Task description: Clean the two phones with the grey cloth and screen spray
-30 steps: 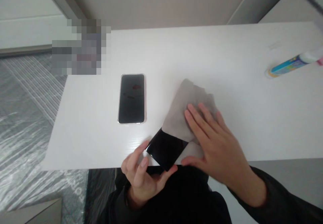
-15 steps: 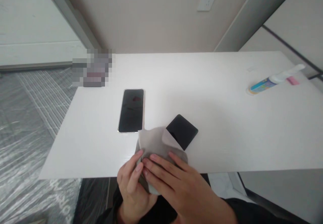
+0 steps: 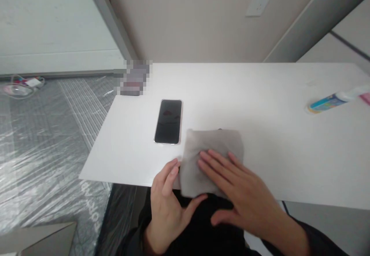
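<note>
- Your soft grey microfibre cloth (image 3: 212, 159) lies bunched into a rough square, low and centre in the frame, at the near edge of the white tabletop (image 3: 260, 82). A small dark speck (image 3: 219, 129) shows at its upper edge; you cannot tell whether anything lies beneath the cloth.
- Your right hand (image 3: 243, 186) lies wide open on the cloth's right half, fingers spread and pointing left, thumb off the cloth below the table edge. Its flat pose seems meant to press the cloth down rather than grip it.
- Your left hand (image 3: 167, 206) stands open at the cloth's left side, its fingertips (image 3: 174, 167) at or just against that edge and its thumb stretched right along the near edge. It holds nothing that you can see, and appears to steady the cloth from the side.
- Your forearms rise from the bottom of the frame in dark sleeves (image 3: 306, 238), angled inward so that both hands meet at the cloth.
- A black-screened smartphone (image 3: 168, 121) lies flat just left of the cloth, long side running away from you, apart from both hands.
- A blue-and-white plastic bottle (image 3: 326, 104) lies on its side at the right edge, well apart from the cloth, with a small pink object (image 3: 365, 98) beside its white end.
- A pixelated patch (image 3: 133, 78) hides whatever sits at the table's far left corner.
</note>
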`<state>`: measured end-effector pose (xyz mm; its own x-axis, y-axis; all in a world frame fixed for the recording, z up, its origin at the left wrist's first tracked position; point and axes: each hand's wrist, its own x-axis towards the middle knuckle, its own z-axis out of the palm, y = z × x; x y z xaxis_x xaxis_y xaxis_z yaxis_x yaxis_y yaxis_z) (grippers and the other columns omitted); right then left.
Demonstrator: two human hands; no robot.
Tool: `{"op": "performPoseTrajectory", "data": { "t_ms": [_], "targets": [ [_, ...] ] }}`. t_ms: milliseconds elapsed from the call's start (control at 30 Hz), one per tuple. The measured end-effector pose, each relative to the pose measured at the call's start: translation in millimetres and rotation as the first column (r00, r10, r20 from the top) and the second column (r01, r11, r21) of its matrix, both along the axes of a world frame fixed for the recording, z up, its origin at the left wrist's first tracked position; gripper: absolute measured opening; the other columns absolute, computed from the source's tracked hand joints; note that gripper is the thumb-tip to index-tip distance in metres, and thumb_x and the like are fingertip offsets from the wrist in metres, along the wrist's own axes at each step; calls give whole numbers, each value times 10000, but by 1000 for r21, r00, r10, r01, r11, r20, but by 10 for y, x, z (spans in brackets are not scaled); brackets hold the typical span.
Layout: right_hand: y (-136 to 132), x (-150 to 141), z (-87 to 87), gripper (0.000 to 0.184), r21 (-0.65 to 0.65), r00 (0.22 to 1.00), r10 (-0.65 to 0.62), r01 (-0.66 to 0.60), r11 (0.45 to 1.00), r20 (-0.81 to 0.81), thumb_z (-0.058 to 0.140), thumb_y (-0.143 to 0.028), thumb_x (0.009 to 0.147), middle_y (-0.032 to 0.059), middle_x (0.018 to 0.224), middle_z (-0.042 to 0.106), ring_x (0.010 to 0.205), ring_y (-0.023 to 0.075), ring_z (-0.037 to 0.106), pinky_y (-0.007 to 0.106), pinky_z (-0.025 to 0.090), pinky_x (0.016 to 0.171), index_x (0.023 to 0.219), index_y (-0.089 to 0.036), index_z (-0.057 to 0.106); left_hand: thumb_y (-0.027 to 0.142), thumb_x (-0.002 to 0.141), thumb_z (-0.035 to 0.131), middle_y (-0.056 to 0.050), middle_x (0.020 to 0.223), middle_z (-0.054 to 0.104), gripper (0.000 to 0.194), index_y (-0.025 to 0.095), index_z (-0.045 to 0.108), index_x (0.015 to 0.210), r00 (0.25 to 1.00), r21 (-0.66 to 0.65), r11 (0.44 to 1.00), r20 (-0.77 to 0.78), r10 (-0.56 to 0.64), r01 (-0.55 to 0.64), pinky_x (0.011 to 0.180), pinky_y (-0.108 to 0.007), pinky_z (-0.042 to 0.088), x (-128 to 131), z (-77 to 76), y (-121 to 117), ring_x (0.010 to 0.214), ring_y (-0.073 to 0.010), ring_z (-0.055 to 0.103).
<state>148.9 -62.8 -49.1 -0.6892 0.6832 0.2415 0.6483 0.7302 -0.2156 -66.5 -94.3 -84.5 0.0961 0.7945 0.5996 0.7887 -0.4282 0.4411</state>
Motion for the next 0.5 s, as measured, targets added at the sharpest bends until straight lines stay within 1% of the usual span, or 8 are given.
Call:
{"op": "performPoseTrajectory", "data": {
  "t_ms": [67,100,133,200,267,333,400,500],
  "targets": [
    [78,70,-7,952,58,991,-129,128,990,16,280,-797,973,185,1579,486,1480,347,446,582,390,1180,1599,-84,356,460,872,788,-186,1283,648,854,109,347,1513,1000,-22,1000,-10,8,-8,1034,-408,550,9,33,4,1255,-278,622],
    [93,60,-11,976,78,989,-148,147,986,14,287,-806,965,202,1580,477,1482,369,437,600,380,1179,1597,-65,354,477,877,777,-186,1286,647,829,107,369,1496,1000,-36,999,-14,9,-9,1041,-398,551,11,46,7,1256,-274,623],
    [84,22,-15,1021,82,993,-122,121,989,5,284,-839,940,203,1578,478,1484,376,432,597,371,1186,1583,-53,377,482,900,749,-187,1297,641,776,106,392,1479,1000,-46,999,-18,5,-6,1044,-385,552,12,55,11,1257,-268,623],
    [16,-87,-15,1071,56,999,27,-26,998,-22,274,-897,888,163,1567,504,1481,339,445,533,373,1207,1530,-63,471,401,970,661,-182,1327,622,617,111,423,1459,1000,-54,999,-25,-6,5,1046,-358,551,4,64,17,1264,-248,620],
    [-54,-132,-4,1010,19,982,187,-186,982,-39,301,-895,887,99,1539,552,1461,274,481,450,397,1205,1486,-117,540,243,985,576,-174,1352,607,513,122,424,1461,999,-48,999,-27,-20,19,1049,-344,547,-10,66,17,1279,-231,611],
    [-58,-38,12,903,5,969,246,-246,969,-35,364,-829,935,76,1509,591,1437,242,513,420,422,1189,1515,-153,511,161,953,553,-173,1363,599,532,131,417,1466,999,-43,999,-21,-27,26,1052,-345,545,-20,71,14,1291,-230,603],
    [12,155,24,801,17,978,207,-207,978,-10,414,-714,1004,86,1500,602,1432,244,520,432,428,1184,1587,-165,401,232,958,609,-177,1357,603,555,133,412,1468,999,-62,997,-17,-37,36,1052,-350,548,-16,83,11,1288,-240,606],
    [151,362,17,725,71,999,7,-10,997,45,402,-588,1067,125,1555,537,1460,299,483,508,398,1188,1641,-163,277,429,940,705,-172,1339,618,683,146,396,1480,1000,-95,995,2,-29,30,1041,-343,558,11,101,9,1263,-246,624]
  ]
}}
